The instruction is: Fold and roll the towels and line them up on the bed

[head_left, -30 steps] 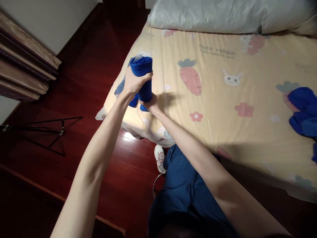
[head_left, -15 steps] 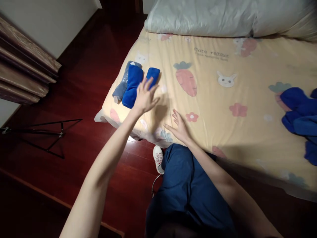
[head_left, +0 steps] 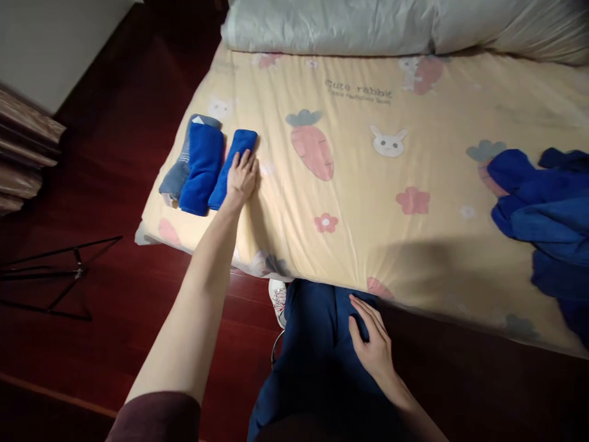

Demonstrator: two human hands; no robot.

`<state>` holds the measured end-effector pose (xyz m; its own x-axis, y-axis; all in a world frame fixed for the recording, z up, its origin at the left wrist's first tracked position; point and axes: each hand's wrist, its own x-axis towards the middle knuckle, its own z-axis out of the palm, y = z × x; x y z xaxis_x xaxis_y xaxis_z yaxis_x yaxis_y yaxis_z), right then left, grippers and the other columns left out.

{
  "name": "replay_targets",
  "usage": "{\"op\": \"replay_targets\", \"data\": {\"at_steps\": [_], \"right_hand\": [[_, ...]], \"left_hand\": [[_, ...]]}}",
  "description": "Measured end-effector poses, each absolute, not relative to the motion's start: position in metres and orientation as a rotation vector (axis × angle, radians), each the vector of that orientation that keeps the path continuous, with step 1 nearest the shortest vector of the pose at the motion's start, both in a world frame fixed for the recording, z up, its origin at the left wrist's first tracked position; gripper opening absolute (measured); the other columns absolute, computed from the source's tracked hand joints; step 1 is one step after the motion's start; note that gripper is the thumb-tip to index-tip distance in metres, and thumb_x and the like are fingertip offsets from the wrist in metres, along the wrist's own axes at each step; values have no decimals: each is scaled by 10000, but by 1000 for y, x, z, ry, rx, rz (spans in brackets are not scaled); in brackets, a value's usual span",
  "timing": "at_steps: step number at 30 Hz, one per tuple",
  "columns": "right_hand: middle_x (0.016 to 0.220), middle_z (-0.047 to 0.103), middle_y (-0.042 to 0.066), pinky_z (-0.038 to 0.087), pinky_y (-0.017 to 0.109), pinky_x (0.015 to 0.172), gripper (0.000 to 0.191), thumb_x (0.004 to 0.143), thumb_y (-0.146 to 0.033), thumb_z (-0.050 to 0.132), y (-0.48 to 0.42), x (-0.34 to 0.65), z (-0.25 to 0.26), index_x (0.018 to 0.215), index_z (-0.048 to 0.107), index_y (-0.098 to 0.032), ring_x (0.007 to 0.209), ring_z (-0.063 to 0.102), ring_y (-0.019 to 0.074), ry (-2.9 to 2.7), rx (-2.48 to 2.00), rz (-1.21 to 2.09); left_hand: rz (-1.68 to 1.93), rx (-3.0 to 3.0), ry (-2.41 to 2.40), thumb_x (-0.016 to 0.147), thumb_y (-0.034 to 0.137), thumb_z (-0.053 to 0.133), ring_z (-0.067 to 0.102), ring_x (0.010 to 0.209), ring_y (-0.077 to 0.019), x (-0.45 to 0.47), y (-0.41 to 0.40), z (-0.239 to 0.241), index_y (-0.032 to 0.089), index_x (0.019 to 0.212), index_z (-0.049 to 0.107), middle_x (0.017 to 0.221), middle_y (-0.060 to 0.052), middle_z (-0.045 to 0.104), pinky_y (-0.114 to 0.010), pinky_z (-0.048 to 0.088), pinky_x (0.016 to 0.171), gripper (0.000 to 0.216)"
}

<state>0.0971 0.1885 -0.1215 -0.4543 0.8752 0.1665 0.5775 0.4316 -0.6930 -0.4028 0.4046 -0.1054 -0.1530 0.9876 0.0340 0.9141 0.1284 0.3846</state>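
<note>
On the left part of the bed lie three folded cloth bundles side by side: a grey-blue folded garment (head_left: 175, 173), a wider blue folded cloth (head_left: 201, 169) and a narrow blue folded cloth (head_left: 235, 161). My left hand (head_left: 242, 178) rests flat on the narrow one's right side, fingers stretched out, pressing rather than gripping. My right hand (head_left: 373, 344) hangs over my dark blue trousers just off the bed's front edge, empty, with thumb and fingers apart. Far to the right is a loose heap of blue clothes (head_left: 547, 209), partly outside the picture.
The bed's yellow sheet (head_left: 354, 239) has carrot and rabbit prints. A pale rolled quilt (head_left: 331, 27) lies along its far side. At lower left, a black tripod leg frame (head_left: 78, 270) stands on the dark red floor (head_left: 119, 159), below a curtain (head_left: 27, 147).
My left hand has come down onto the narrow blue cloth. My right hand has drawn back from the sheet to above my trousers. The view has shifted rightward.
</note>
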Motion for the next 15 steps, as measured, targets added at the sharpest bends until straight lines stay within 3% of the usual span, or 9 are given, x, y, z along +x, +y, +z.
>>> {"op": "replay_targets", "data": {"at_steps": [7,8,11,15], "right_hand": [[1362,715,52,576,579,1108,518,987,-208,534,203,95,-128,1466,613,-387,1284,677,306,-2111,-1363,849],[1356,720,46,573,562,1114,507,986,-200,527,204,93,-125,1448,630,-382,1283,678,296,-2107,-1375,851],[1361,721,36,561,515,1126,496,984,-165,512,208,89,-118,1418,656,-358,1279,676,264,-2098,-1358,842],[1348,729,44,542,475,1135,477,976,-150,532,216,93,-117,1400,664,-322,1285,665,241,-2066,-1306,826]], "left_hand": [[157,1825,2419,988,272,132,27,1652,-200,-431,397,-88,78,1579,398,1758,-66,203,-493,-34,1339,676],[172,1871,2385,997,306,103,17,1651,-194,-429,391,-86,104,1598,364,1764,-24,160,-487,-33,1339,686],[318,1973,2226,997,461,83,6,1643,-196,-414,373,-86,334,1669,162,1710,163,65,-497,-47,1322,688],[456,1921,2203,908,462,230,41,1624,-190,-361,331,-87,445,1673,47,1609,218,0,-445,10,1334,787]]}}
